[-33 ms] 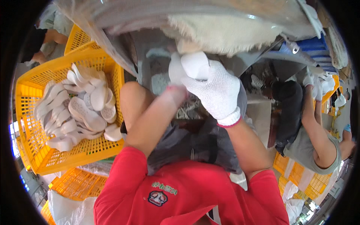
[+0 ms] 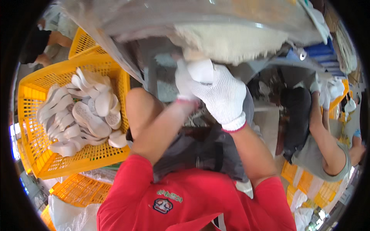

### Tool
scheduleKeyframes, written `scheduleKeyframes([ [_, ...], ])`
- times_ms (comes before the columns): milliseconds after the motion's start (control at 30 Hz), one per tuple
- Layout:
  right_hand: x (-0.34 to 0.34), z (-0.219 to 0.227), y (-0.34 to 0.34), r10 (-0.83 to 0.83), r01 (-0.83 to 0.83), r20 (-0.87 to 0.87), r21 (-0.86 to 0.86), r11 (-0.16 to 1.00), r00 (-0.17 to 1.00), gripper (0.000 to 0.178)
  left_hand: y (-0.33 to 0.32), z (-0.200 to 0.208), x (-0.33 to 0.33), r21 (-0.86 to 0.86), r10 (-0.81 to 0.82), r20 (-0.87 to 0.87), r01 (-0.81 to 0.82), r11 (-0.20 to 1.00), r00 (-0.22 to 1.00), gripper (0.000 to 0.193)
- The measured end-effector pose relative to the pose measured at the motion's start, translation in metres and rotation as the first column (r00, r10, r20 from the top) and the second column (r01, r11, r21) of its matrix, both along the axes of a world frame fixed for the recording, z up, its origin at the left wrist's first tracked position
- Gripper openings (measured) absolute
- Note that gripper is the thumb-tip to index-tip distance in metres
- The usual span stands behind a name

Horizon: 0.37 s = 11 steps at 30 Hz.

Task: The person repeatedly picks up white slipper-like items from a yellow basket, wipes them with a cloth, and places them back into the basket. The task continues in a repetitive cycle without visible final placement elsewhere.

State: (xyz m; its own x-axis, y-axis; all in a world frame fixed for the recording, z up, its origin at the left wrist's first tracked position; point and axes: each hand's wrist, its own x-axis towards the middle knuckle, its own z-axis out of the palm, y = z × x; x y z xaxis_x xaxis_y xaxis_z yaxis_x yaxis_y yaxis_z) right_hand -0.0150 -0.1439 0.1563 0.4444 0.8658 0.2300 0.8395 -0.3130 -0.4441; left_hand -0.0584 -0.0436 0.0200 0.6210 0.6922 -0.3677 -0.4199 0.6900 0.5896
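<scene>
My right hand (image 2: 224, 92), in a white knitted glove with a red cuff, is closed around a white shoe sole (image 2: 202, 71). Most of the sole is hidden by the hands; its pale, smooth end shows between them. My left hand (image 2: 185, 81), gloved alike, is against the sole's left side, its fingers smeared by motion. Just beyond both hands hangs a cream, fuzzy-edged cloth-like pad (image 2: 235, 40) under a grey plastic-covered machine part (image 2: 154, 17).
A yellow crate (image 2: 73, 168) at my left holds a heap of white soles (image 2: 90, 119). More yellow crates (image 2: 83, 189) stand below and behind it. To the right, a co-worker (image 2: 323, 154) in grey sits, with gloved hands on white pieces. Dark blue crates (image 2: 325, 57) are at the upper right.
My left hand has drawn slightly down toward me along the sole, with blur. My right hand keeps its grip. The whole view has shifted a little.
</scene>
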Motion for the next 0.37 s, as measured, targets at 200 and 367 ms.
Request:
scheduleKeyframes([
  [200, 0.006, -0.011, 0.008, 0.059, -0.063, -0.178, -0.018, 0.998, 0.982, 0.037, 0.011, 0.025, -0.004, -0.264, 0.109, 0.116, -0.075, 0.962, 0.987, 0.050],
  [367, -0.005, -0.014, -0.021, 0.032, 0.006, -0.656, 0.056, 0.998, 0.754, 0.062, -0.003, 0.031, -0.012, -0.090, -0.031, 0.082, 0.038, 0.995, 0.996, 0.050],
])
